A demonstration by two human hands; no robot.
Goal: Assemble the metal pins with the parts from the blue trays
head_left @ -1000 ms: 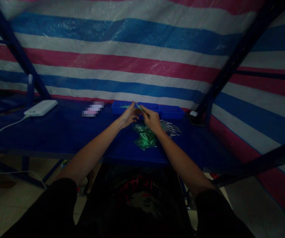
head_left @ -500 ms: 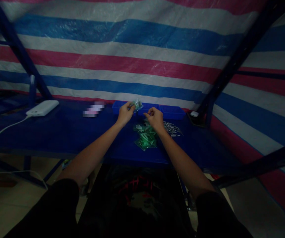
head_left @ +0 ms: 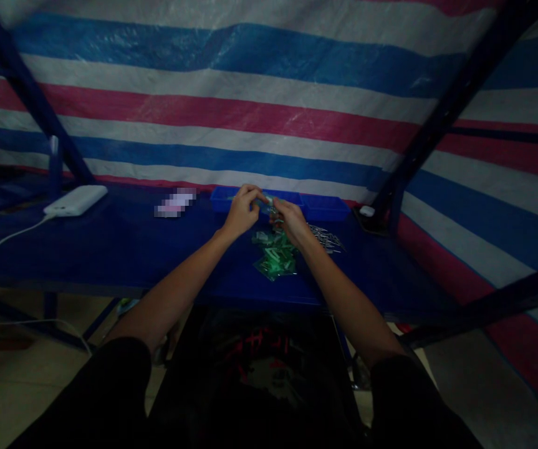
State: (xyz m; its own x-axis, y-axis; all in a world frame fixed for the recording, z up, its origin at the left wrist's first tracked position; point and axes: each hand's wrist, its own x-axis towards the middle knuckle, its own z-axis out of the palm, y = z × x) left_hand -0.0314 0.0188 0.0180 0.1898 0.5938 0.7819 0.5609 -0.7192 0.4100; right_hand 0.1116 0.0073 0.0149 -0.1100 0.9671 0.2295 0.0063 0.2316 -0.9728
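Between my hands, above the table, is a small clear plastic bag [head_left: 265, 201]. My left hand [head_left: 244, 209] is closed on its left side. On its right side the fingers of my right hand [head_left: 289, 219] are closed and pinch the bag's edge; what is inside it is too blurred to name. Below them lies a pile of small green-looking plastic packets [head_left: 275, 255]. Thin metal pins or screws [head_left: 327, 238] lie loose just right of my right wrist, partly hidden by it.
Blue plastic trays [head_left: 327, 207] stand along the back of the blue table [head_left: 123, 249]. At the left is a white power bank [head_left: 76, 200] with a cable; a blurred-out pinkish item [head_left: 176, 202] lies nearer. A small white case [head_left: 366, 211] rests on a dark object by the right post.
My right hand has moved up and left to meet the bag, which has come down a little between both hands. The pile and the metal pieces look the same.
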